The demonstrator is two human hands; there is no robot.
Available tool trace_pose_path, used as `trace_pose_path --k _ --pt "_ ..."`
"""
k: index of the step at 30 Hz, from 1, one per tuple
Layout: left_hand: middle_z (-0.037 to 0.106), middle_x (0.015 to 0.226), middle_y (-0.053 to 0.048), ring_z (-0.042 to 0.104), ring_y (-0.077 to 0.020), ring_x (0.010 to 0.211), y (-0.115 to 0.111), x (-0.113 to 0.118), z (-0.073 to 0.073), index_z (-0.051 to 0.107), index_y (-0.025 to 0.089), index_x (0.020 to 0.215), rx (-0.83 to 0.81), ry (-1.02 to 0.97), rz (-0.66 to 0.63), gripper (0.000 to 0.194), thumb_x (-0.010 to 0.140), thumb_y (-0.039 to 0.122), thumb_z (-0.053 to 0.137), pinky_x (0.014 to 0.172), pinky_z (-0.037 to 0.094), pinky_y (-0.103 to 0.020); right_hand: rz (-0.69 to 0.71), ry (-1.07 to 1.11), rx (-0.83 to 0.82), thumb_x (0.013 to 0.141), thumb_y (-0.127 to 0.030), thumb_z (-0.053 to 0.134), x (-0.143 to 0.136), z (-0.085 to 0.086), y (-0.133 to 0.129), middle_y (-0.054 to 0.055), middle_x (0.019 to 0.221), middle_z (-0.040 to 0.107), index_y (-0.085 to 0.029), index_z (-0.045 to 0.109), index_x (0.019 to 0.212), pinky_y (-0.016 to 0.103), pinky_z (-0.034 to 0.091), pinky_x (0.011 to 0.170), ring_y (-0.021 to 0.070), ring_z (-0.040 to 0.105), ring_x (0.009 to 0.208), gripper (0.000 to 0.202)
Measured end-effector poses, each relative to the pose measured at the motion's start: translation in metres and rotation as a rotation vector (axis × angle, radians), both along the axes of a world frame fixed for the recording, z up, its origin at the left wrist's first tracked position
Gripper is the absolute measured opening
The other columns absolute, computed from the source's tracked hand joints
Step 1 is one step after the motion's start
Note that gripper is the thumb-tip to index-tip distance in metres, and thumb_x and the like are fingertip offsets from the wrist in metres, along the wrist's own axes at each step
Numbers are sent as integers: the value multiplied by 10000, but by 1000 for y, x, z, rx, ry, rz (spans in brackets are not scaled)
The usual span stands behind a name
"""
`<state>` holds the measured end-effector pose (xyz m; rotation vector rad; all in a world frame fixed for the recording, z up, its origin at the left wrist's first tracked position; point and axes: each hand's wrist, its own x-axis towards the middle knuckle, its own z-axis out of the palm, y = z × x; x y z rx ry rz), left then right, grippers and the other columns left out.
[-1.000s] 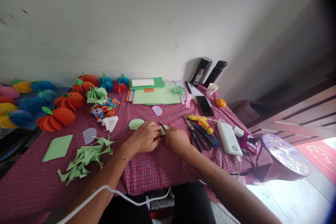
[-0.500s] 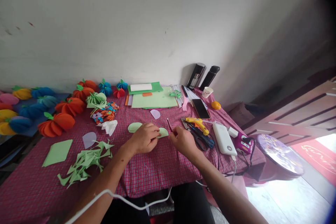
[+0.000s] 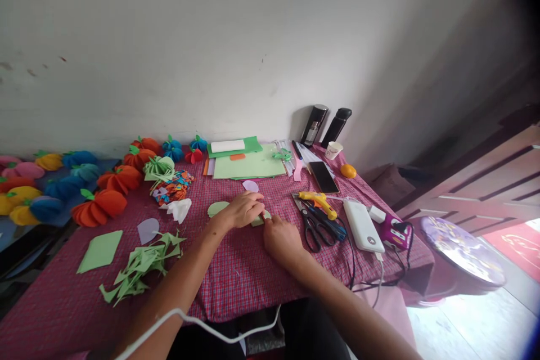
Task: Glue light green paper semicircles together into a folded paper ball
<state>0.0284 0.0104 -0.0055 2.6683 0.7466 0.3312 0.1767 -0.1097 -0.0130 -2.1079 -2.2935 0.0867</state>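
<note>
Pale green paper is held low at the middle of the checked tablecloth, between the two hands and partly covered by them. It is pressed from the left by the left hand, whose fingers are bent over it; whether its edge is also pinched cannot be told. The right hand is curled closed on the right side — a slim reddish stick seems to be gripped there, though most of it is hidden. The paper is judged light, thin and easily creased, and could be slid by a nudge. It is best steadied flat by the fingertips near an edge — not squeezed. Rounded green pieces are laid farther left.
</note>
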Motion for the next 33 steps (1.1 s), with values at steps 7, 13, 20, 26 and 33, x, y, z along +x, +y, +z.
trace_pose_path --k 7,13,20,26,33 --pt "638 1367 -99 519 -254 1325 5 2 -6 769 200 885 21 25 3 455 1011 281 339 1137 381 -427 80 -77 -42 954 -108 405 -4 5 -4 173 997 705 -105 645 1153 321 542 688 261 727 826 312" --pt "645 1378 -84 502 -237 1355 6 5 -6 759 195 811 -29 -16 46 475 1010 306 342 1144 379 -402 181 -95 -68 928 -104 447 -6 7 1 164 974 704 -92 667 1095 357 567 691 271 725 797 277" --pt "612 1431 -94 499 -261 1366 7 5 -6 767 188 817 -25 4 50 462 995 286 351 1149 373 -435 254 -102 -89 928 -95 456 -13 10 1 172 951 699 -85 663 1081 336 578 678 257 729 797 257" --pt "609 1436 -85 495 -266 1374 7 6 -7 779 204 826 -47 3 60 473 999 296 349 1159 364 -452 355 -134 -76 914 -87 467 -10 12 2 175 940 697 -72 655 1045 334 572 632 267 719 773 230" --pt "628 1412 -84 504 -271 1368 5 4 -4 783 205 849 -32 15 55 447 979 269 361 1161 368 -464 401 -58 -102 931 -121 475 -6 10 0 166 1010 711 -94 648 1085 318 539 684 260 701 842 232"
